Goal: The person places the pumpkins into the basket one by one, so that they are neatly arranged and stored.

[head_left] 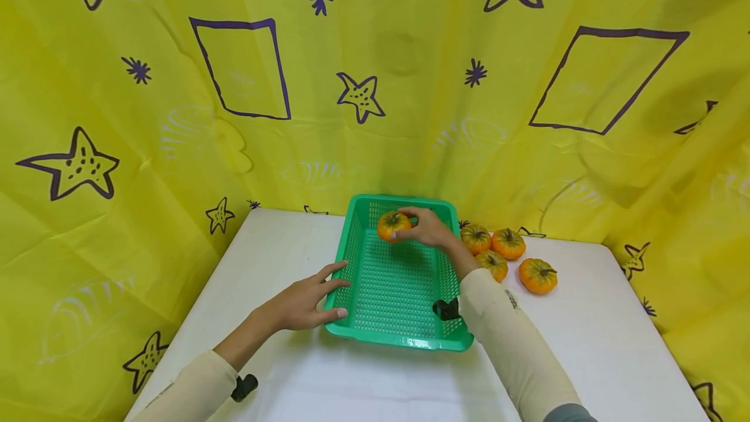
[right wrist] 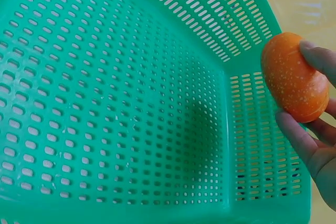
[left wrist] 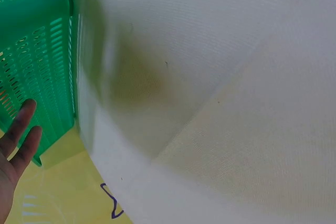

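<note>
A small orange pumpkin point(head_left: 394, 226) with a greenish top is pinched between the thumb and fingers of my right hand point(head_left: 426, 228). It hangs over the far part of a green plastic basket point(head_left: 404, 342) with slotted walls. In the right wrist view the pumpkin point(right wrist: 294, 77) shows its speckled orange side, above the basket floor point(right wrist: 105, 108). My left hand point(head_left: 306, 299) is at the basket's left rim with its fingers spread and fairly straight. The left wrist view shows two of its fingers point(left wrist: 26, 142) beside the basket's outer wall point(left wrist: 37, 77).
Several more pumpkins point(head_left: 508, 244) lie on the white table point(head_left: 592, 318) to the right of the basket, one point(head_left: 538, 276) a little apart. A yellow curtain point(head_left: 404, 142) with drawn stars surrounds the table at the back and sides.
</note>
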A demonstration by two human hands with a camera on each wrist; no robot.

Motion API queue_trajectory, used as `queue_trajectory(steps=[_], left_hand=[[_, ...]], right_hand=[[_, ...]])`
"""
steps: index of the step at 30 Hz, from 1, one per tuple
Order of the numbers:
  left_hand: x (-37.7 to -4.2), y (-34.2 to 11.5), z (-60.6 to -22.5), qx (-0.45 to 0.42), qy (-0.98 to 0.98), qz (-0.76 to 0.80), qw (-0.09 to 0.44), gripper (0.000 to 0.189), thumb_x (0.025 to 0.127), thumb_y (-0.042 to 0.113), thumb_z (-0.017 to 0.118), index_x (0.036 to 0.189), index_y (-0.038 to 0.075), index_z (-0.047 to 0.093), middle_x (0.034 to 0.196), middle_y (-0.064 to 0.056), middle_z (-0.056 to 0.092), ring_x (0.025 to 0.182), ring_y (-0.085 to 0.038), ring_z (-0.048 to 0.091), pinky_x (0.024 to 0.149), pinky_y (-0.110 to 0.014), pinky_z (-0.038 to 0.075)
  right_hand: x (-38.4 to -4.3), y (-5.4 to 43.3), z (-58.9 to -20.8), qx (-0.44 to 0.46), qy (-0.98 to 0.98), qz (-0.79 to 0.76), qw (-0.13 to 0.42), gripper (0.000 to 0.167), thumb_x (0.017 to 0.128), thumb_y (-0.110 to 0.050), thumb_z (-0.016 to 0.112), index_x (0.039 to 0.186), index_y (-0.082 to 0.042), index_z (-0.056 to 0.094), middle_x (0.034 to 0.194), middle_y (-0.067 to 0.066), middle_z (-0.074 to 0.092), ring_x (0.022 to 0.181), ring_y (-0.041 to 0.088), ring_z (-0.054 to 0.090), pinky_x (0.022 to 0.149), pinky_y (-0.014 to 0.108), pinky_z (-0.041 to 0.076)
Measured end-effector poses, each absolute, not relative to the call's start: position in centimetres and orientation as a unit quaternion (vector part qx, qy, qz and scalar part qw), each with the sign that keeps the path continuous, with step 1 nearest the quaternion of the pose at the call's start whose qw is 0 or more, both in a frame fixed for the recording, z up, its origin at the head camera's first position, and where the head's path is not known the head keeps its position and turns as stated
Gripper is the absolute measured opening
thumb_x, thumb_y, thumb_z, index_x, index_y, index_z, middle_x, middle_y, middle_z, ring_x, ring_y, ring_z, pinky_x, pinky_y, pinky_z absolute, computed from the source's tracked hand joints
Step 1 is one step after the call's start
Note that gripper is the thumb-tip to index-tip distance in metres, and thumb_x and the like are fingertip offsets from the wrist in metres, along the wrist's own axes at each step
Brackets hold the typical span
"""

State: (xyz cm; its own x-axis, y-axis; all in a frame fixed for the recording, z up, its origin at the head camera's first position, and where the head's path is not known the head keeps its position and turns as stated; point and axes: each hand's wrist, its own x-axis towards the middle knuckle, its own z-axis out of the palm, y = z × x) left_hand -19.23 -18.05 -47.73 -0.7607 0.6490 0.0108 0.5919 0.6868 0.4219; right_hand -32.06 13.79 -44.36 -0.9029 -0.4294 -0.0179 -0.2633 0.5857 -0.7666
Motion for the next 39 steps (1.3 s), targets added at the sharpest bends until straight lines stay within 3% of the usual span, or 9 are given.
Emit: queue_trajectory(steps=[5,14,21,30,39], left_hand=[[-19.2,-18.1,-47.8,0.338,0.916,0.206,0.071,0.062,0.097,0.058,0.055,0.143,0.018,0.054,0.166,-0.002,0.023,0.133,-0.033,0.055,0.098,-0.050,0.052],[-19.4,-18.1,-48.0,0.346,0.912,0.208,0.065,0.060,0.097,0.057,0.056,0.143,0.019,0.055,0.166,-0.002,0.023,0.132,-0.031,0.056,0.098,-0.049,0.052],[-19.4,-18.2,-48.0,0.347,0.911,0.211,0.069,0.060,0.097,0.057,0.056,0.143,0.019,0.055,0.166,-0.003,0.023,0.135,-0.032,0.053,0.099,-0.049,0.051],[-19.3,-18.1,-47.9,0.343,0.913,0.210,0.074,0.061,0.097,0.059,0.055,0.144,0.019,0.054,0.166,-0.003,0.023,0.137,-0.034,0.050,0.102,-0.051,0.050],[-19.4,-18.2,-47.9,0.341,0.914,0.206,0.074,0.060,0.097,0.058,0.055,0.143,0.020,0.054,0.166,-0.002,0.023,0.138,-0.032,0.050,0.102,-0.049,0.050]], right_hand=[[-32.2,13.1,-44.7,-0.186,0.880,-0.422,0.115,0.067,0.092,-0.020,0.072,0.148,0.003,0.044,0.149,0.026,0.045,0.125,0.042,0.055,0.099,0.051,0.050],[-32.5,12.4,-45.9,-0.161,0.874,-0.439,0.130,0.067,0.092,-0.020,0.072,0.148,0.003,0.044,0.145,0.028,0.047,0.121,0.041,0.056,0.096,0.048,0.051],[-32.6,11.8,-46.8,-0.147,0.878,-0.435,0.134,0.068,0.090,-0.021,0.074,0.148,0.000,0.046,0.144,0.027,0.049,0.128,0.042,0.051,0.103,0.052,0.046],[-33.0,11.2,-48.1,-0.134,0.894,-0.401,0.145,0.071,0.088,-0.029,0.076,0.147,0.000,0.047,0.140,0.028,0.052,0.125,0.043,0.053,0.099,0.052,0.049],[-33.1,10.7,-49.0,-0.116,0.890,-0.418,0.142,0.068,0.089,-0.023,0.075,0.145,0.004,0.046,0.139,0.031,0.052,0.125,0.044,0.053,0.100,0.051,0.049]])
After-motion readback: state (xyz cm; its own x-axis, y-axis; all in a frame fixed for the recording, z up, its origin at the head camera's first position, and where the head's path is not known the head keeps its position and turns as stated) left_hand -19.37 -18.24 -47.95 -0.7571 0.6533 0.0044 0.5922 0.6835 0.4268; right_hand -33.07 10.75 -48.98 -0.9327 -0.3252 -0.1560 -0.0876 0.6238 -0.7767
